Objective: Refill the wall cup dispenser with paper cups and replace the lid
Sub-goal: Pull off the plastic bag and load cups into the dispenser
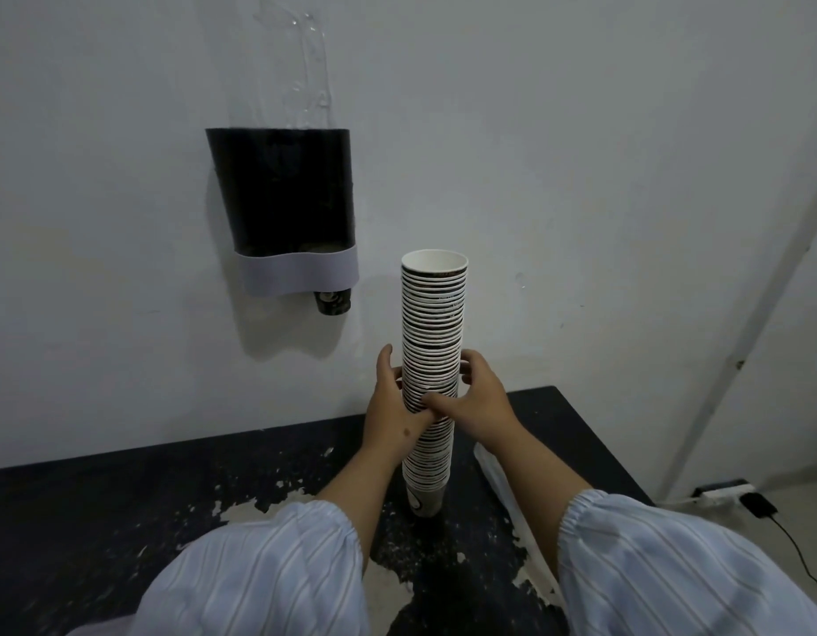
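A tall stack of paper cups (433, 314) stands upright on the dark table (99, 521), mouths up. My left hand (390, 401) grips its middle from the left and my right hand (475, 397) wraps it from the right. On the wall to the upper left hangs the black cup dispenser (282, 190) with a grey band (298, 272) at its bottom. One dark cup (333, 302) pokes out below the band. The dispenser's top looks open, with clear plastic (305, 62) on the wall above it. I see no lid.
The table's black surface is chipped, with pale patches (245, 509) near me. A clear plastic sleeve (498, 484) lies on the table right of the stack. At the far right a power strip (723, 491) and a black charger (760, 504) sit on the floor.
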`<state>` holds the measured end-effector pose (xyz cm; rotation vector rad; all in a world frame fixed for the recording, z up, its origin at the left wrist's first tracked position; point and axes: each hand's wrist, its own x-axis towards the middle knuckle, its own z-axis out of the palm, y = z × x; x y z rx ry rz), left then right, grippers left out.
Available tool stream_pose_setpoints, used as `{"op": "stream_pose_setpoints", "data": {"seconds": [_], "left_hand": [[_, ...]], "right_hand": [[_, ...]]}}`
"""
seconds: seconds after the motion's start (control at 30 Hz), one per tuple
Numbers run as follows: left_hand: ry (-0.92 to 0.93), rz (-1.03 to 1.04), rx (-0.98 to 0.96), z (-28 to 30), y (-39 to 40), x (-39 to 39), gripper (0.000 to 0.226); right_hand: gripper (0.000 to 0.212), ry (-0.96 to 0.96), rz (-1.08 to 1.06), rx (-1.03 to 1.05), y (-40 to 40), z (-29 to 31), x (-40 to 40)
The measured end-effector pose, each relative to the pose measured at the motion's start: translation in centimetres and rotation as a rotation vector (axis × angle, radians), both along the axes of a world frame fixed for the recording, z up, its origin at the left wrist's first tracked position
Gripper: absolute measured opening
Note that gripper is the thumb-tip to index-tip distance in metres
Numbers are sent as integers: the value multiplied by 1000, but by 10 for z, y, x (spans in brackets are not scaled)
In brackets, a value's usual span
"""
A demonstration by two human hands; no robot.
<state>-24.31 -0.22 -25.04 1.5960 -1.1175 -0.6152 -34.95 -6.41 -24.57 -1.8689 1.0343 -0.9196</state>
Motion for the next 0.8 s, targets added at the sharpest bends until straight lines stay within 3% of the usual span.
{"op": "stream_pose_setpoints", "data": {"seconds": [0.8], "left_hand": [[-69,32,43,-4,-4,6,98]], "right_hand": [[73,-24,-1,-51,-2,3,11]]}}
